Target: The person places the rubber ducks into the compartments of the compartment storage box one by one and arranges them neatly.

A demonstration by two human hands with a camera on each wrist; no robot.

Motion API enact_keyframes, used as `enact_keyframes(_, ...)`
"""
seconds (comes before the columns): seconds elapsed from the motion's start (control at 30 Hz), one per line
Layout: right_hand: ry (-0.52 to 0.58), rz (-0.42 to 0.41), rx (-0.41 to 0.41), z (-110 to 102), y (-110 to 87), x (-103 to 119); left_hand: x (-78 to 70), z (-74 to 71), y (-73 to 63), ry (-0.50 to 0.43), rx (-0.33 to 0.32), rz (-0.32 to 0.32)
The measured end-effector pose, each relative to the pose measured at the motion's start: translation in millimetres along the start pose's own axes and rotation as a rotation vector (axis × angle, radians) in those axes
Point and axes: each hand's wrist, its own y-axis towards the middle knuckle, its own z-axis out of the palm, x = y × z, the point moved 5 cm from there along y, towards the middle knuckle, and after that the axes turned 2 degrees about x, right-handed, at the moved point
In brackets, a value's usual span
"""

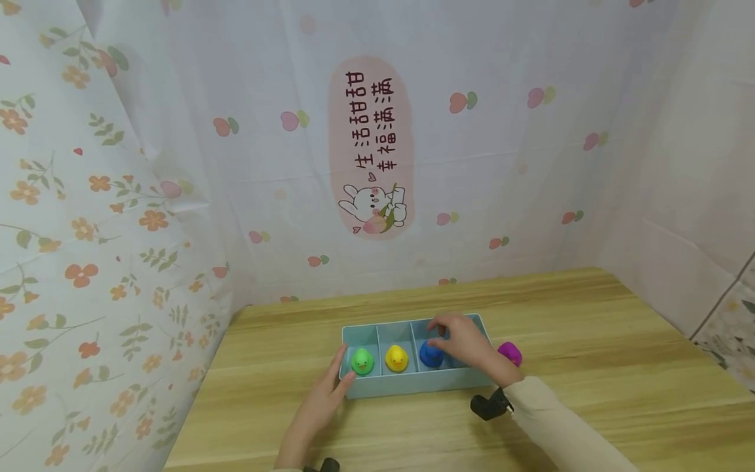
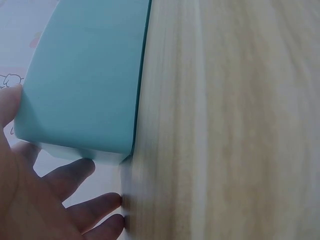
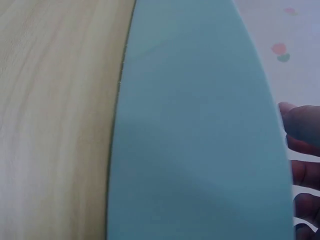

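Observation:
A light blue divided tray (image 1: 407,382) sits lengthwise on the table. In its left compartment is a green toy duck (image 1: 362,362), and a yellow duck (image 1: 397,358) is in the one beside it. Further right in the tray stands a blue duck (image 1: 432,356). Over it reaches my right hand (image 1: 468,341), thumb at the duck's top, with a gap between thumb and index finger. That hand hides part of the tray's right end. My left hand (image 1: 321,396) rests against the tray's left end, fingers along the wall and thumb at the front rim. The right wrist view hides the ducks behind the tray wall.
A purple toy (image 1: 510,354) lies on the table to the right of the tray, partly behind my right wrist. The wood-patterned table (image 1: 590,341) meets a printed cloth backdrop (image 1: 507,164) at the back. Floral cloth (image 1: 88,262) hangs on the left.

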Motion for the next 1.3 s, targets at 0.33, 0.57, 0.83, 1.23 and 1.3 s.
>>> enact_keyframes(0.33,-0.040,0.018,-0.025,-11.3,-4.0,-6.9,-0.5,0.5,0.4,-0.005,0.005,0.000)
enact_keyframes(0.57,-0.048,0.017,-0.043,-23.1,-7.2,-12.0,0.0,0.6,2.0,0.008,0.000,0.009)
enact_keyframes(0.83,-0.021,0.061,-0.066,-36.5,-13.9,-23.3,0.5,0.3,0.9,0.005,-0.001,0.001)
enact_keyframes(1.23,-0.033,0.064,-0.125,-54.1,-29.2,-38.9,4.1,1.7,1.5,0.012,-0.009,-0.021)
enact_keyframes(1.3,-0.038,0.072,-0.127,-56.1,-32.3,-41.8,4.4,1.6,1.6,0.013,-0.012,-0.024)
